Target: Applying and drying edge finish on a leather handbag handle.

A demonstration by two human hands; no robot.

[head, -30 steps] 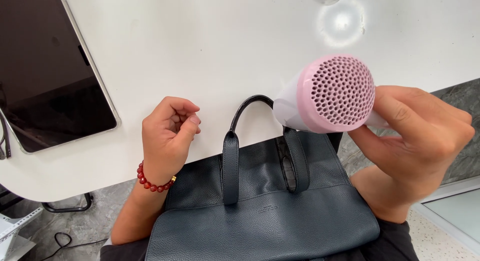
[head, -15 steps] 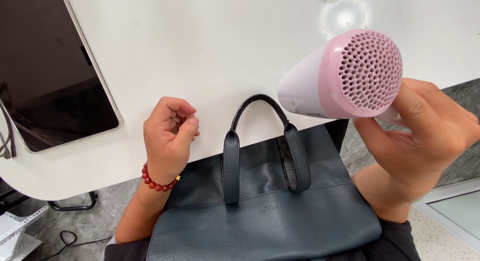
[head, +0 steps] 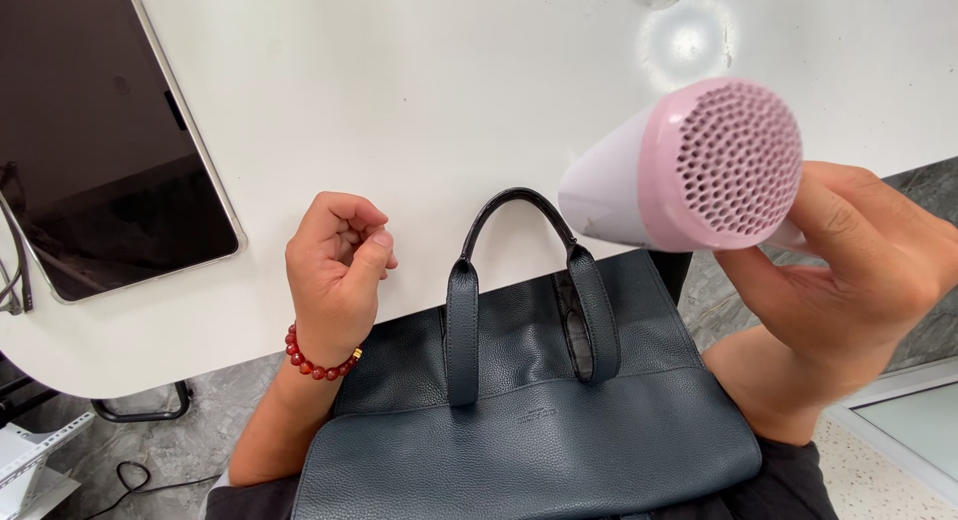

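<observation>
Hair dryer [head: 689,171], pink with a honeycomb rear grille, held in the air above the right edge of the white table [head: 429,91] and above the open mouth of the handbag [head: 529,420]; its paler nozzle end points left and slightly down toward the bag's handles. Listed largest to smallest: the white table fills the upper field; the dark blue leather handbag lies on the person's lap against the table edge, one handle arching onto the tabletop; a dark-screened tablet [head: 100,141] rests at upper left; the dryer follows; a red bead bracelet [head: 317,358] circles the left wrist. The right hand [head: 858,280] grasps the dryer from behind and below. The left hand [head: 337,265] is loosely clenched, holding nothing, its wrist over the table edge just beside the bag. Handling such a bulky item well would, in judgement, call for a firm grip low on the body and a free hand to spread the bag's opening. The dryer's handle and cord are hidden behind the right hand, and the bag's interior cannot be made out.
</observation>
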